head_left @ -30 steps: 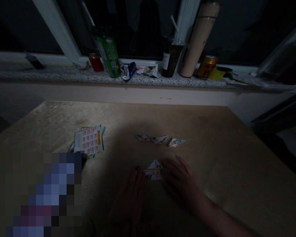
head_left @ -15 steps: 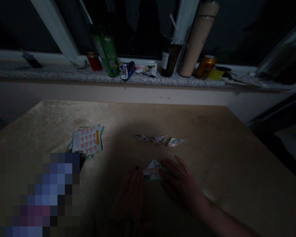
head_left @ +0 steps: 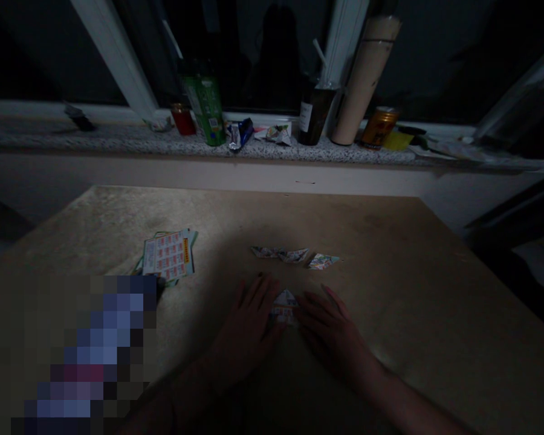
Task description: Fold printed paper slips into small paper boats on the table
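A small folded piece of printed paper lies flat on the tan table in dim light. My left hand rests flat with its fingers over the paper's left part. My right hand lies flat against the paper's right edge. Just beyond, three folded paper pieces sit in a row. A stack of printed sheets lies to the left.
A pixelated patch covers the table's near left. The stone windowsill behind holds a green bottle, a red jar, a dark cup with a straw, a tall beige tube, a gold can and wrappers.
My left hand has slid forward and now covers the left part of the folded paper. The right hand stays at the paper's right edge. The view has shifted slightly.
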`<state>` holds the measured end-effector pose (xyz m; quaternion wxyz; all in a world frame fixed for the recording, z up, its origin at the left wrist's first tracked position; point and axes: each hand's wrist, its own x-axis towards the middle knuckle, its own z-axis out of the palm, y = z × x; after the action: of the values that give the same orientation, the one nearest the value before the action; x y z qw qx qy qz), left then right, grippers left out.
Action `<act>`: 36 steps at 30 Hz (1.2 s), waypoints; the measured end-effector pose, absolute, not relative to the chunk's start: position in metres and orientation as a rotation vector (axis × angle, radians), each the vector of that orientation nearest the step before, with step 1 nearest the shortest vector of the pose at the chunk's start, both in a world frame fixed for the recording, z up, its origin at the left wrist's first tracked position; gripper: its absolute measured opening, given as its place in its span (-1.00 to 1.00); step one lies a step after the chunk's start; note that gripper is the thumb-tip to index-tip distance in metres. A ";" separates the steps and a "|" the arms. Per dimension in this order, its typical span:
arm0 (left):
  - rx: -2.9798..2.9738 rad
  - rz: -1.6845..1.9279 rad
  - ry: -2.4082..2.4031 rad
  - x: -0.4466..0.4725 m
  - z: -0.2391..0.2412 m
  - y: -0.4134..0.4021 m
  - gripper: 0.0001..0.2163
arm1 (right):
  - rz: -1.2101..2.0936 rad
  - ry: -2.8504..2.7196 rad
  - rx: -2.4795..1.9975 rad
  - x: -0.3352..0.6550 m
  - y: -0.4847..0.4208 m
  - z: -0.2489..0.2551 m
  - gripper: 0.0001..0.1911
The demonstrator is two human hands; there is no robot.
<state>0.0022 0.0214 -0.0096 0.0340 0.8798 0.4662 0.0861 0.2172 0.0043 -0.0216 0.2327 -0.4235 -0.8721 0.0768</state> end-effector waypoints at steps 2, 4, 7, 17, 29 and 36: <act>2.672 0.251 1.410 0.006 -0.008 0.026 -0.51 | 0.227 -2.395 -1.168 0.218 0.005 -0.023 -0.68; 2.657 0.226 1.382 0.008 -0.007 0.029 -0.54 | 0.243 -2.391 -1.167 0.219 0.006 -0.025 -0.67; 2.636 0.225 1.365 0.009 -0.007 0.031 -0.56 | 0.273 -2.383 -1.162 0.220 0.007 -0.025 -0.66; 2.479 0.541 1.300 0.008 -0.006 0.031 -0.64 | 0.451 -2.243 -1.236 0.223 0.011 -0.023 -0.50; 2.351 0.594 1.331 0.008 -0.001 0.027 -0.68 | 0.392 -2.090 -1.097 0.220 0.032 -0.012 -0.94; 2.610 0.565 1.136 0.004 0.002 0.028 -0.76 | 0.152 -2.168 -0.935 0.233 0.035 -0.016 -0.93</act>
<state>0.0037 0.0276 0.0016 0.1197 0.8930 0.3886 0.1932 0.2333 0.0354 -0.0158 0.3782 -0.3657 -0.8483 0.0594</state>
